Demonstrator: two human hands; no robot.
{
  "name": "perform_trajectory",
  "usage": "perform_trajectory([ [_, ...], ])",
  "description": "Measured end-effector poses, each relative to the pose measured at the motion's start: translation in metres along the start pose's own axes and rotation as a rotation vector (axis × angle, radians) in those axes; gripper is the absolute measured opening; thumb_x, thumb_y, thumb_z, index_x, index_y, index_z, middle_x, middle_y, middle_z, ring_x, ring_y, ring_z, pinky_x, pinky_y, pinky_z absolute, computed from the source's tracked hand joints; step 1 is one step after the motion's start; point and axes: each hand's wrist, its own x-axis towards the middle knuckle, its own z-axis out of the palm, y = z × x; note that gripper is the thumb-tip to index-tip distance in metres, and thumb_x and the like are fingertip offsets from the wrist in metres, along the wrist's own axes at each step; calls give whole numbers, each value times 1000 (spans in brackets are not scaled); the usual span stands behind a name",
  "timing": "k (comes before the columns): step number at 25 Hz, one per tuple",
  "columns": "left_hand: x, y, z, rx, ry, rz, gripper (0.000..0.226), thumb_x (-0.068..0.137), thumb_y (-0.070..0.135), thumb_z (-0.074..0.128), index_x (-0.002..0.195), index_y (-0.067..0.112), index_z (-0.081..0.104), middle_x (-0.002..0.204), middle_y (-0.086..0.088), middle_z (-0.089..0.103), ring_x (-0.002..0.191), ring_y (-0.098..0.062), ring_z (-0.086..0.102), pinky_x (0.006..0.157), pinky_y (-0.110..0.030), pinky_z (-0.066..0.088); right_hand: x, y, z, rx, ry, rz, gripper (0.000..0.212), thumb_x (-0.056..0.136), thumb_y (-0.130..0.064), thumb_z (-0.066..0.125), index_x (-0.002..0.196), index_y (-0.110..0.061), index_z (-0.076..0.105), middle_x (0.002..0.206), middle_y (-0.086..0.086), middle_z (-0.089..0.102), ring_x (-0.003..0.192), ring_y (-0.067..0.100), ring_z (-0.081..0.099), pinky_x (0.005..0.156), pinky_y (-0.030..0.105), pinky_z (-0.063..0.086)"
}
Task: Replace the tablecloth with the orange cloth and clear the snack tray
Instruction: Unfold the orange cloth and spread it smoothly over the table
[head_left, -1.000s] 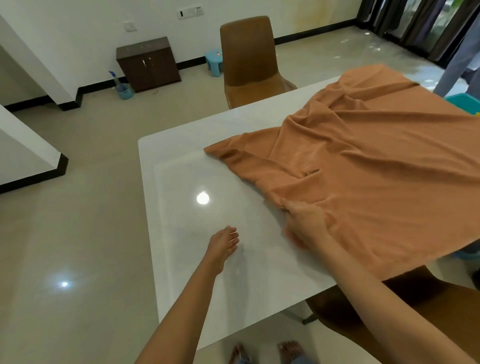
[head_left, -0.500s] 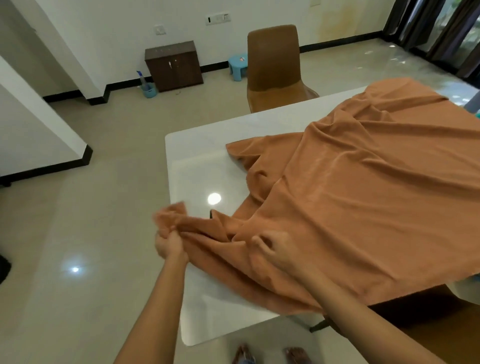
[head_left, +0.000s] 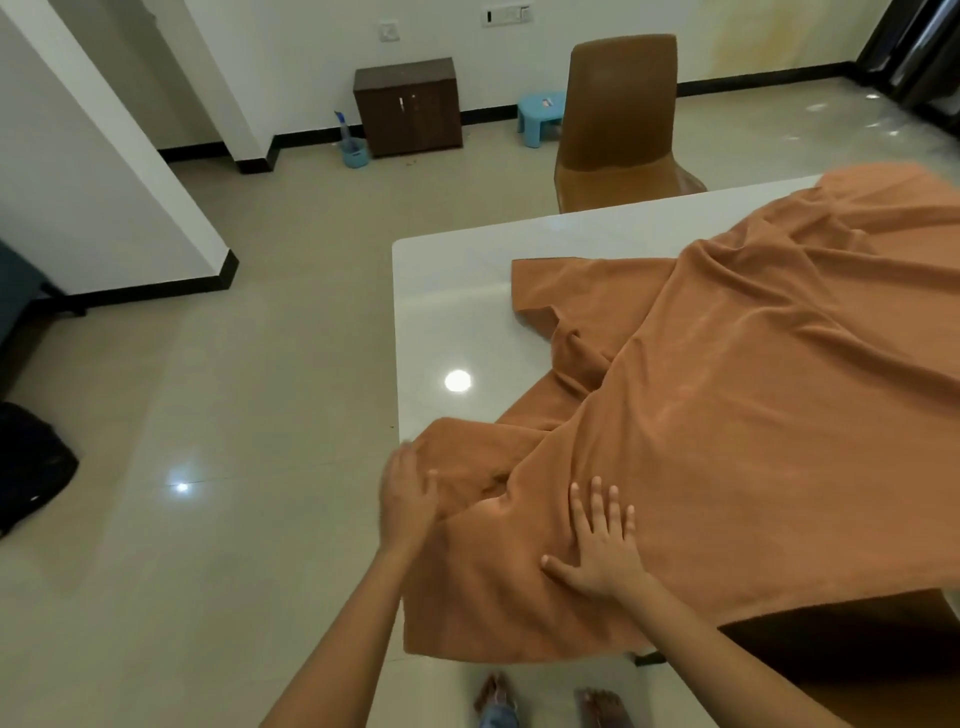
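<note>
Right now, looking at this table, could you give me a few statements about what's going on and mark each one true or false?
1. The right hand lies flat on the orange cloth, fingers spread. True.
2. The orange cloth covers the whole white table. False: the table's far left part is bare.
3. A brown chair stands at the far side of the table. True.
4. The blue stool sits on the table. False: it stands on the floor near the wall, behind the chair.
5. The left hand hangs clear of the cloth. False: it touches the cloth at the table's left edge.
</note>
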Motion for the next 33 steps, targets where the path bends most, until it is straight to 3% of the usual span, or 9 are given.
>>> perform_trajectory([
  [3, 5, 36, 39, 192, -389, 344, 59, 101, 37, 37, 154, 27, 12, 162, 0, 10, 150, -17, 7, 121, -32, 6, -16, 0, 12, -84, -36, -6, 115, 74, -85, 26, 140, -13, -34, 145, 12, -45, 133, 35, -41, 112, 54, -20],
  [6, 14, 33, 66, 503, -571, 412, 64, 100, 50, 27, 152, 32, -6, 162, 3, -8, 150, -20, -8, 120, -41, -5, -37, 7, 16, -158, 19, -64, 114, 74, -85, 28, 148, -13, -19, 139, 3, -54, 123, 27, -55, 106, 45, -29],
  [9, 15, 8, 61, 598, -521, 295, 68, 95, 62, 24, 151, 38, -7, 162, 7, -10, 150, -18, -8, 120, -44, -3, -64, 19, 16, -212, 106, -37, 116, 71, -87, 27, 152, -11, -6, 155, 4, -31, 138, 23, -38, 112, 40, -20],
  [13, 21, -27, 25, 593, -357, 78, 68, 95, 63, 18, 152, 35, -6, 162, 6, -9, 150, -21, -7, 119, -52, -5, -61, 15, -1, -6, 126, 118, 108, 69, -89, 11, 151, -19, 5, 157, 11, 12, 144, 31, 15, 118, 41, 19],
  [18, 49, -23, -9, 619, -269, -235, 77, 95, 60, 24, 153, 10, 16, 161, -17, 3, 149, -33, -4, 120, -51, -6, -25, -14, -14, 44, 147, 93, 99, 84, -74, 33, 150, -22, -18, 159, 9, -21, 147, 31, -18, 120, 46, -5],
  [22, 54, 9, 13, 473, -342, 254, 66, 100, 47, 31, 154, 19, 6, 162, -10, -2, 150, -26, -5, 121, -42, -3, -17, -23, 6, 14, 59, 124, 113, 74, -86, 26, 141, -17, -32, 153, 5, -33, 144, 33, -24, 116, 50, -12],
  [26, 67, 16, 38, 644, -549, 269, 71, 97, 59, 24, 153, 28, -6, 162, -3, -10, 150, -20, -9, 121, -43, -6, -15, -16, 11, 38, 51, 118, 122, 66, -91, 26, 138, -13, -35, 148, 4, -40, 142, 31, -29, 115, 48, -15],
  [30, 89, 6, 37, 588, -421, 101, 76, 92, 67, 24, 154, 28, 2, 163, -2, -4, 150, -19, -4, 122, -41, -1, -15, -19, 11, 25, 68, 119, 127, 62, -92, 28, 142, -12, -29, 154, 3, -31, 140, 27, -32, 104, 40, -32],
  [33, 121, 3, 27, 590, -378, -77, 81, 89, 73, 21, 154, 27, 7, 163, -2, 0, 150, -23, 2, 121, -44, 3, -4, -20, -2, 80, 160, 140, 108, 71, -85, 33, 152, -18, 8, 159, 5, 2, 148, 31, -4, 118, 44, -10],
])
